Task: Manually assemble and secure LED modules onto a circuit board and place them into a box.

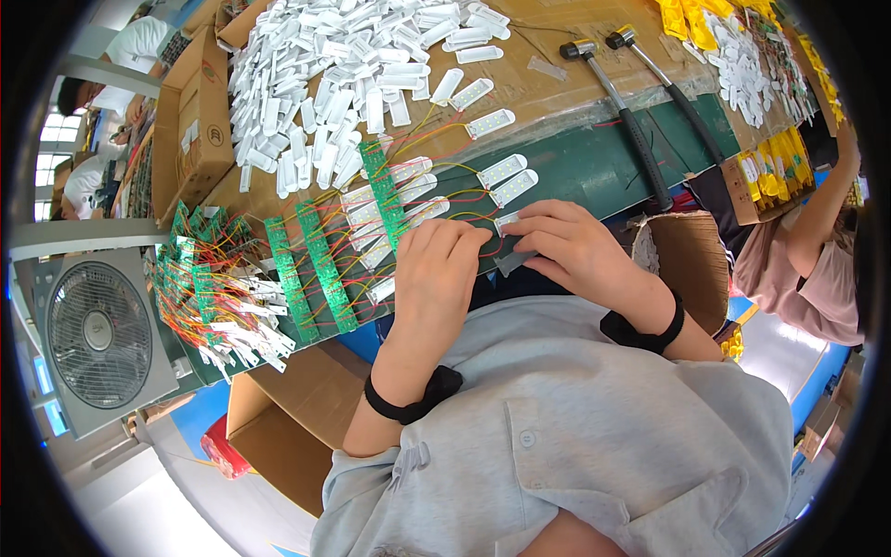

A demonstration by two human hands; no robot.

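My right hand [568,252] pinches a small white LED module [506,222] at the table's near edge. My left hand [438,275] has its fingers closed at the module's other end; what they hold is hidden, though red and yellow wires run close by. Just beyond my left hand lies a green circuit board strip [383,190], wired to several white LED modules. Two finished-looking modules [513,188] with yellow LEDs rest side by side above my right hand. Further left lie more green strips [322,267], their wires leading to white modules.
A big heap of white plastic covers [325,84] fills the far left. Two hammers [626,130] lie at the right. Left are a tangle of wired boards [227,288], a fan [100,327] and a carton [193,116]. A co-worker [798,251] sits at the right by yellow parts [775,172].
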